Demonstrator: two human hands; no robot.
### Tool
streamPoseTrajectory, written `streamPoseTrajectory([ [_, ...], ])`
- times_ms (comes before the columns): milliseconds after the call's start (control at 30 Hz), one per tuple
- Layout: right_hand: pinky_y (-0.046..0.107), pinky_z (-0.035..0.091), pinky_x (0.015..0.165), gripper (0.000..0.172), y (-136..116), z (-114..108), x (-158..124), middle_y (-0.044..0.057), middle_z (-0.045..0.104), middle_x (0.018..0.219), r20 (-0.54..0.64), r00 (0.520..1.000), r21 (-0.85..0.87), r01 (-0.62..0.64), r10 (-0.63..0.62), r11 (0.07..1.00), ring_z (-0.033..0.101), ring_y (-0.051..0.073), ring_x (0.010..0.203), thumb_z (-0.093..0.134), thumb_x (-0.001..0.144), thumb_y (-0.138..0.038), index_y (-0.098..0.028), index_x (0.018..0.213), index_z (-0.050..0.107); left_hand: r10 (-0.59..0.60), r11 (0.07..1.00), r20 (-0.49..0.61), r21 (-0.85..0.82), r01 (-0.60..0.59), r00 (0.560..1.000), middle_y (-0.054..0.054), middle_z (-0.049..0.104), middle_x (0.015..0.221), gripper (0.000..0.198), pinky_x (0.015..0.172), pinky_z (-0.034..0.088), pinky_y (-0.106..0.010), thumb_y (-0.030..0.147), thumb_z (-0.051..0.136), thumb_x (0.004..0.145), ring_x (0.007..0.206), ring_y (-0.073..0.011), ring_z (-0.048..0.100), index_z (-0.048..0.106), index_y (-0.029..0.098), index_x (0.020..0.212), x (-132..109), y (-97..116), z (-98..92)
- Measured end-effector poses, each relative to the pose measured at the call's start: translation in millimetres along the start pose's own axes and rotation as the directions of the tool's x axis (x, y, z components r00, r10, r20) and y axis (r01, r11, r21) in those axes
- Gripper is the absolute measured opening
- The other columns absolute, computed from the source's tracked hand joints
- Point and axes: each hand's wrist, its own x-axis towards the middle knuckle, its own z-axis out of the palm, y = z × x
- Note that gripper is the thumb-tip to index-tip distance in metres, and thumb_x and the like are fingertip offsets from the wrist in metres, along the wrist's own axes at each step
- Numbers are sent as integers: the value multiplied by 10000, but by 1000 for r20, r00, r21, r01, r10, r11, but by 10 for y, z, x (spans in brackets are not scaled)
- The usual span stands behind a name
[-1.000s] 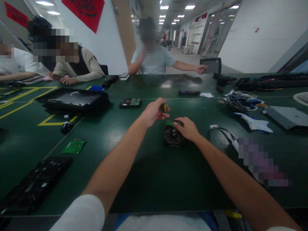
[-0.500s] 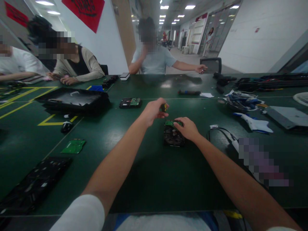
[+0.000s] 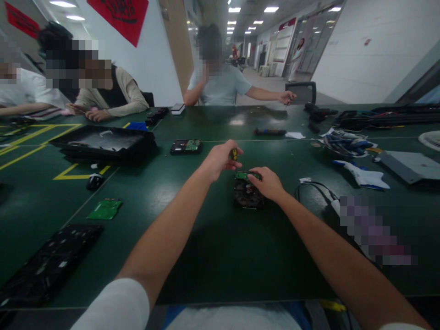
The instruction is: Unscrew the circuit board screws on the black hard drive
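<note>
My left hand is closed around the black-and-yellow handle of a screwdriver, held upright above the far end of a hard drive. The screwdriver's tip is too small to make out. The drive lies flat on the table in front of me, a dark casing with a green circuit board at its far end. My right hand grips the drive's far right corner, with thumb and fingers over the board's edge.
Another hard drive lies further off, left of my hands. A loose green circuit board, a black panel and a black tray are at left. Cables, a glove and a grey metal box lie at right. People sit opposite.
The screwdriver handle has turned slightly in my left hand, showing more of its yellow. My right hand and the hard drive stay in place.
</note>
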Motion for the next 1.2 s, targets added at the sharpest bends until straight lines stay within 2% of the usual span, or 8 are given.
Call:
streamPoseTrajectory([
  [100,386,507,993,350,18,13,4,108,739,1254,-2,1000,4,3,-3,1000,682,268,1137,593,1071,-454,-240,1302,748,30,999,-30,23,-29,999,-96,728,976,294,513,476,-244,414,586,929,594,-139,714,719,151,939,9,-2,-6],
  [300,389,504,997,349,21,22,9,113,744,1246,-1,1000,-10,14,-14,1000,677,273,1154,585,1073,-448,-234,1295,749,20,1000,41,-5,-19,999,-92,758,975,236,522,500,-266,424,589,941,632,-192,755,600,192,984,5,-20,23],
  [500,390,507,994,334,-4,4,5,105,748,1242,-10,1000,-10,21,-21,1000,680,267,1133,582,1074,-434,-242,1287,753,81,990,13,112,-82,997,-106,740,1039,263,527,471,-235,394,600,916,613,-126,700,716,158,922,-14,4,19],
  [700,390,507,986,323,9,15,11,108,751,1230,-7,1000,-13,21,-21,1000,676,275,1149,598,1070,-429,-243,1283,755,-21,1000,86,6,20,996,-116,766,1044,255,520,504,-267,423,606,932,629,-178,740,641,178,990,-6,-14,18],
  [800,398,507,994,319,9,15,11,107,750,1236,-5,1000,-15,16,-16,1000,672,280,1160,608,1065,-433,-253,1283,756,-30,999,102,-40,34,994,-114,766,1022,243,549,534,-275,419,606,936,659,-192,755,621,183,992,3,-32,25],
  [1000,397,512,1010,328,24,15,5,107,748,1244,-15,1000,8,21,-21,1000,680,270,1162,589,1075,-439,-243,1284,748,-2,1000,72,1,2,997,-98,729,967,280,533,509,-252,409,561,934,598,-141,696,679,158,904,9,-33,5],
  [1200,394,513,1010,361,42,31,8,121,739,1271,-7,1000,4,8,-8,1000,682,272,1162,592,1075,-456,-216,1300,739,-52,999,93,7,52,994,-106,756,970,282,527,520,-259,445,584,920,629,-183,740,640,171,958,-2,-32,-4],
])
